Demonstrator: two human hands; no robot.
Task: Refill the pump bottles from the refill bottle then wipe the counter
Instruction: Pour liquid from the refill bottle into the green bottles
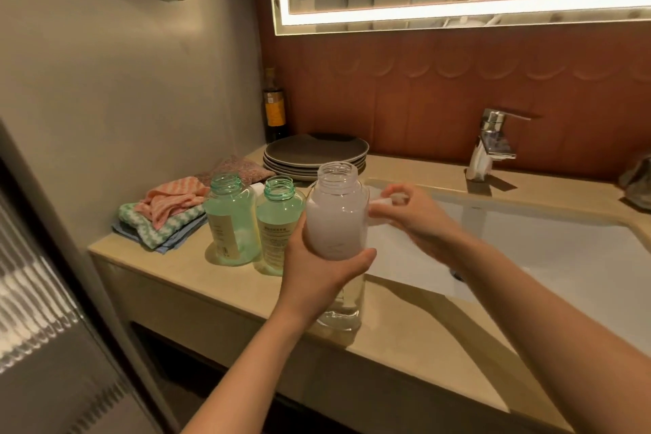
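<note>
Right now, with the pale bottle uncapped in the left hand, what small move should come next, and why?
Probably tilt the pale bottle, gripped by the left hand, over the nearer green bottle: both mouths are open, side by side. The right hand pinches a small white piece, maybe the cap.

Green bottle [280,225] label print present, seemingly illegible.
</note>
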